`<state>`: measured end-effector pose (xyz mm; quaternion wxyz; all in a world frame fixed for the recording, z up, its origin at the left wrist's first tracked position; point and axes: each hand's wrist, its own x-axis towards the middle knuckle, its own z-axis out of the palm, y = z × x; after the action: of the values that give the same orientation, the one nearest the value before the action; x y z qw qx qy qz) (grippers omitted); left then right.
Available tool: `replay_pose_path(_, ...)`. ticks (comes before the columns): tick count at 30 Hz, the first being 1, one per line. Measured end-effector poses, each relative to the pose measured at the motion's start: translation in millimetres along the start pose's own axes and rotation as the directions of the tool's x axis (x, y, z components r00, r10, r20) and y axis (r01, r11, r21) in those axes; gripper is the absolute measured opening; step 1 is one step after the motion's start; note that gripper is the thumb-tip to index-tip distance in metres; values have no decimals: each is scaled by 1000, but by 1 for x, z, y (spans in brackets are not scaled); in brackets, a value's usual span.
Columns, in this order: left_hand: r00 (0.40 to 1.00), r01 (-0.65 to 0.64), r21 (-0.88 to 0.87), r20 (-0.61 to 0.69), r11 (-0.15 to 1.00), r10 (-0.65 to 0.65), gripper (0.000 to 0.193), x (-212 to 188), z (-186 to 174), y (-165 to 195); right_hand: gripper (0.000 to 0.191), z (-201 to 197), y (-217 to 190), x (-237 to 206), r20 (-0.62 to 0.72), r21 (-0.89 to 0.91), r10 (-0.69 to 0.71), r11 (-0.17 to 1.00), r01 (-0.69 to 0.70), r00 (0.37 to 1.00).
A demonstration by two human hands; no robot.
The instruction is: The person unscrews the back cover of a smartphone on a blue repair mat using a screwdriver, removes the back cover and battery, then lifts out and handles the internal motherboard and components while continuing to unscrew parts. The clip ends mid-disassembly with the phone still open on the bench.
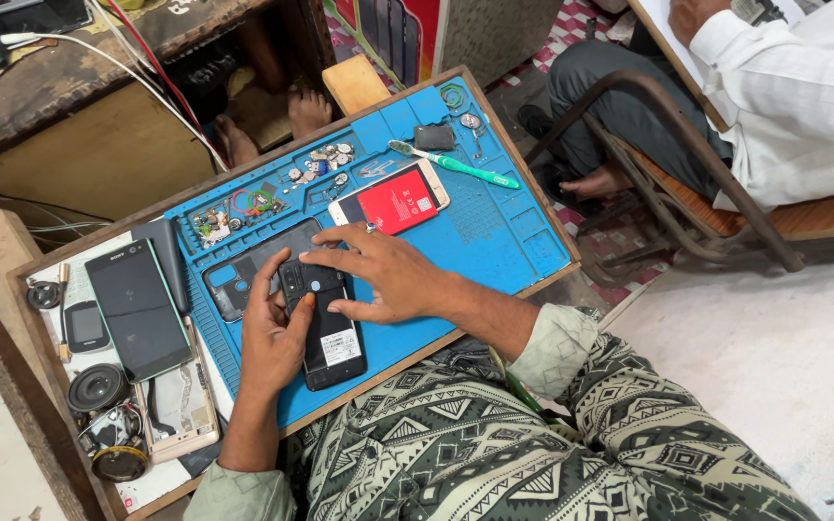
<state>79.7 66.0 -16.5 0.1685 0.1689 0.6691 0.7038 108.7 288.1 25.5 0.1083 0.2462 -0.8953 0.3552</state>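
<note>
Opened black smartphone (325,323) lay back-up on the blue repair mat (494,232), its long axis running from the person's body toward the far edge, camera end away. Left hand (272,338) cupped its left side in a loose grip, thumb across the back. Right hand (383,275) lay spread, fingertips pressing the phone's upper end. A red-screened phone (393,198) lay nearby.
</note>
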Motion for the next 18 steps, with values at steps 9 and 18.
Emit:
replay_pose_path(9, 998, -45, -18, 38, 999, 45, 62, 0, -1, -3, 70, -4, -3, 0, -6, 43, -21, 999, 21, 1000)
replay_pose_path(18, 983, -161, -95, 77, 982, 168, 61, -9, -6, -6, 65, -7, -10, 3, -28, 49, -26, 998, 27, 999)
